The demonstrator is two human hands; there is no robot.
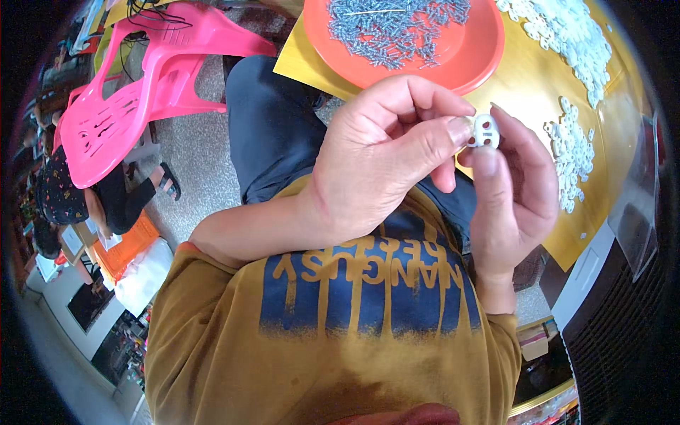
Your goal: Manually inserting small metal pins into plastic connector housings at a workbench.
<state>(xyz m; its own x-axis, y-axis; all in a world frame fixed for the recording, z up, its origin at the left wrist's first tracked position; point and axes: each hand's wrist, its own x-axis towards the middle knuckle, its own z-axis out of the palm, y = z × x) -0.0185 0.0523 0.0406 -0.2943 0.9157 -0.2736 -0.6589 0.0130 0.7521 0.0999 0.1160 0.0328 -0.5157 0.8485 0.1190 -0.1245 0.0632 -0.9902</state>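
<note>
A small white plastic piece with several round holes [486, 132] is held up between my two hands, over the near edge of the table. My left hand [375, 152] pinches its left side between thumb and forefinger, the other fingers curled behind. On its right side, the thumb and fingers of my right hand [511, 195] grip the lower edge, the fingertips partly behind it. Just beyond my hands is an orange-red round tray [489, 60] with many small grey metal parts [397, 35], perhaps springs or screws. A thin pale stick lies on top of them.
On the yellow tabletop [520, 85], white pieces lie in a large heap [577, 46] at the far right and a smaller pile [570, 156] nearer. A pink plastic chair [106, 134] stands to the left. Beyond it, another person [67, 188] sits near an orange container [131, 244].
</note>
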